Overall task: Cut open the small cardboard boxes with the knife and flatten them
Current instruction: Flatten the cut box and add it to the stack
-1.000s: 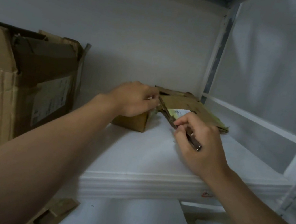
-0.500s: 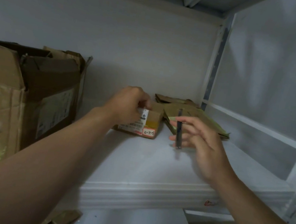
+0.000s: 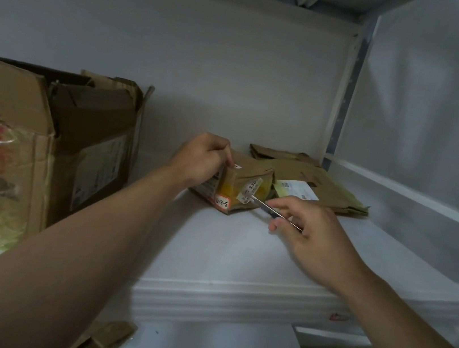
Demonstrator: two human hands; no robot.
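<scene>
Near the centre of the frame I have my left hand curled over the upper left end of the small cardboard box, which sits on the white shelf; the fingers grip its top edge. My right hand, just to the lower right, pinches the knife between thumb and bent fingers, with the blade tip against the box's taped, labelled end. Flattened boxes lie behind it to the right, and a large open carton stands at the left of the frame.
</scene>
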